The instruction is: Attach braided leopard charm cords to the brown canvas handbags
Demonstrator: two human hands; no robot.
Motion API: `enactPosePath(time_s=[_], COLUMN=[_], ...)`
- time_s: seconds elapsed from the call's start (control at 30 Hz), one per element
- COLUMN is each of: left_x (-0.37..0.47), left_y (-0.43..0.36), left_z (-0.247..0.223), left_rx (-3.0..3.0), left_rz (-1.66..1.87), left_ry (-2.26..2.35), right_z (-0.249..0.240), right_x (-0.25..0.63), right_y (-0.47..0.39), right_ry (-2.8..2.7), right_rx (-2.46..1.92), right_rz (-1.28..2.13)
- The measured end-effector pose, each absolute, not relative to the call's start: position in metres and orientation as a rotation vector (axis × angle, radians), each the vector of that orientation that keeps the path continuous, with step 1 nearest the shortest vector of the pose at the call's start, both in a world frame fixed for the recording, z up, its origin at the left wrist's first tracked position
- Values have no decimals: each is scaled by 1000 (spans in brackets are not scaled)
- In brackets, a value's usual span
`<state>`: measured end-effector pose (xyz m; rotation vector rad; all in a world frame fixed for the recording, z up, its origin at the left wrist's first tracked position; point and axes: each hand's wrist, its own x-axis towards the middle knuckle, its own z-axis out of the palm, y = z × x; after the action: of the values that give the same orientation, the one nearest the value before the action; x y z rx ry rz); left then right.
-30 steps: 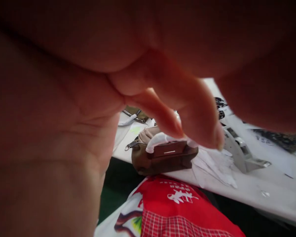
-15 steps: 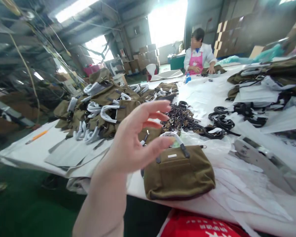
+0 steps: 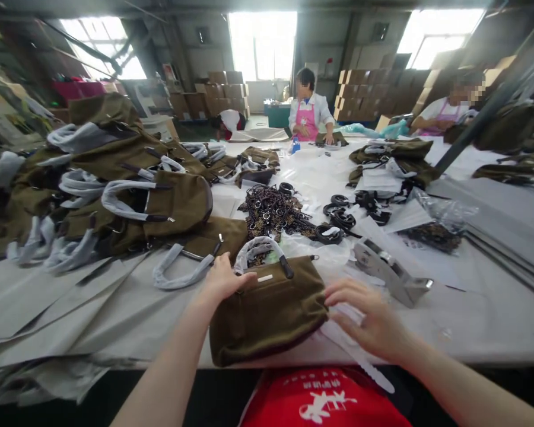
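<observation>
An olive-brown handbag stands at the table's front edge, its one visible handle wrapped in clear plastic. My left hand grips its upper left corner, the thumb over the front and the fingers partly hidden behind the top edge. At the bag's right side is my right hand. Its fingers are apart and curved, with their tips at the fabric, and they hold nothing. Left of the bag, another plastic-wrapped handle lies close to my left wrist.
A big pile of similar bags fills the left. Behind the handbag lie a heap of chains and coiled black straps. A metal tape dispenser sits to the right. Co-workers are across the table.
The view has swung right. My left hand has come down from the air onto the bag's upper left corner. My right hand has entered and reached the bag's right side.
</observation>
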<state>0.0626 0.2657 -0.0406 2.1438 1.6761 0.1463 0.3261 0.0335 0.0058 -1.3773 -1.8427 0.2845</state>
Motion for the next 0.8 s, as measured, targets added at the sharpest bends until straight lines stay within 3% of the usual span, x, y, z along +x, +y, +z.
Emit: enactPosePath(time_s=[0.2,0.37,0.5,0.63,0.8], left_x=[55,61,65,68,68], left_y=[274,276,275,252,182], left_z=[-55,-59,-57,-41,3], left_rx=[2010,1967,1947,1907,2177], left_rz=[198,291,304,439,904], left_ry=[1548,1522,1500,1458,1282], right_z=[-99,-135,-132,-113,-49], right_x=[334,386,413,405,393], right_y=[-16,-14,12,25,32], right_ry=[-2137,-2294,-2233,-2214,-1906], right_rx=[-1805,-1877,-1952,-1946,-1776], right_rz=[207,38,-9,198,508])
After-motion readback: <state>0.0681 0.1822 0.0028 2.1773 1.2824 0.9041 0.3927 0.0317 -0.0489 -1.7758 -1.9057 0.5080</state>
